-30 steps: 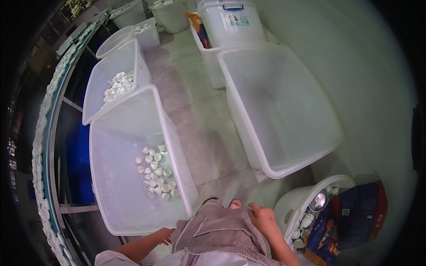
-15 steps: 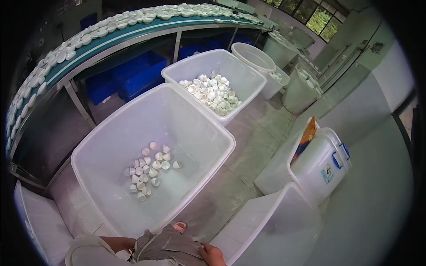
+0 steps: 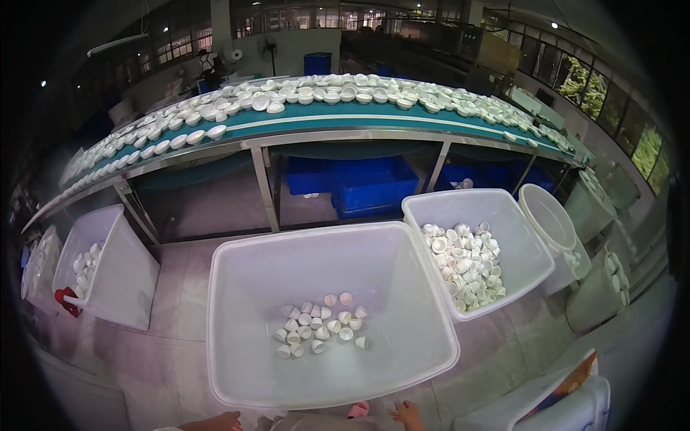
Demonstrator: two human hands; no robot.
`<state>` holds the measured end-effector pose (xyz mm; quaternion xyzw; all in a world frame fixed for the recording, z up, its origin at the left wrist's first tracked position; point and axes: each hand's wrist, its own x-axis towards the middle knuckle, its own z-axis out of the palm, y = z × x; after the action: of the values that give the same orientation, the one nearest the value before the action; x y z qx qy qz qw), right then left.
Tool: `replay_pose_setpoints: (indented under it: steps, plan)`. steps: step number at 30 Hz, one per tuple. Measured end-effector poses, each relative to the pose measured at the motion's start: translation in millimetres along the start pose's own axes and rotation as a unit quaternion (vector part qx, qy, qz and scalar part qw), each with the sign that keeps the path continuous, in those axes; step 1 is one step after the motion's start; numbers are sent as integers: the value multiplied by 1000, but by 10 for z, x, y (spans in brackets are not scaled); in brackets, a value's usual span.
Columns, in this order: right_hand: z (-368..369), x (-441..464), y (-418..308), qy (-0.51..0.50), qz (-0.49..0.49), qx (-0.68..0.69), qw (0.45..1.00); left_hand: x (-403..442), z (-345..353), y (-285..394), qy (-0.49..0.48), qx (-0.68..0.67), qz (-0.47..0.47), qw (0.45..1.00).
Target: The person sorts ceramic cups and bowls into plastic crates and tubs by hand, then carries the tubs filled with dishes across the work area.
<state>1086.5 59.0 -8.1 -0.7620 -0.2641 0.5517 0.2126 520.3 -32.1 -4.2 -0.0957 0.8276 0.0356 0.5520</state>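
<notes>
At the bottom edge, my left hand [image 3: 228, 422] is partly in view with its fingers loosely apart and nothing seen in them. To the right, my right hand [image 3: 407, 416] also looks open and holds nothing. Both hang just below the near rim of a large translucent white plastic tub [image 3: 316, 399]. On that tub's floor lie several small white cups [image 3: 322, 332], scattered in a loose group. Grey cloth of my clothing [image 3: 316, 422] shows between the hands.
Behind the tub runs a green conveyor belt [image 3: 287, 123] covered with white bowls [image 3: 305, 95]. A second tub [image 3: 532, 269] at right holds piled cups [image 3: 467, 262]. Blue crates [image 3: 375, 190] sit under the belt. Another bin [image 3: 129, 280] stands left. A person [image 3: 208, 68] is far back.
My view has swung left and up, so the whole belt and the left bin now show. My hands have come away from the grey clothing. The cups look unmoved.
</notes>
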Motion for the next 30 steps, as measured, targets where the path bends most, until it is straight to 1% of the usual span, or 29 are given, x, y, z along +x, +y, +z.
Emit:
replay_pose_setpoints:
  steps: [2,3,5,6,8,11,13,14,15,18,21,24,26,29,30]
  plan:
    - [-115,582,396,-12,36,125,991,-14,175,-160,-1,-91,-28,995]
    - [-183,753,473,-30,76,198,977,-1,232,-211,0,-132,-40,990]
    - [-227,1071,452,-60,163,336,926,32,406,-278,-10,-216,-67,974]
    - [-193,1020,318,-39,167,348,922,96,466,-277,-17,-263,-75,962]
    - [-50,902,-121,25,140,300,943,191,591,-176,-49,-424,-68,902]
    - [164,679,-827,79,116,249,958,265,875,32,-50,-504,-56,860]
    - [223,898,-765,134,149,262,944,331,940,127,-45,-515,-51,854]
    - [260,851,-797,148,150,249,945,323,944,174,-43,-516,-55,854]
    - [299,966,-743,141,138,259,946,304,922,269,-42,-513,-56,855]
    - [301,905,-956,144,106,268,947,286,892,510,-37,-510,-53,858]
    - [394,1103,-942,162,39,331,929,277,806,764,-30,-494,-54,868]
    - [405,1117,-1313,114,20,313,943,306,731,1042,-29,-483,-44,874]
    - [325,1656,-1400,37,83,323,942,327,757,1310,-33,-483,-28,875]
    - [652,1919,-1884,109,155,248,950,300,759,1717,-32,-479,-4,877]
    - [676,1945,-1936,103,156,259,948,268,761,1823,-32,-476,3,879]
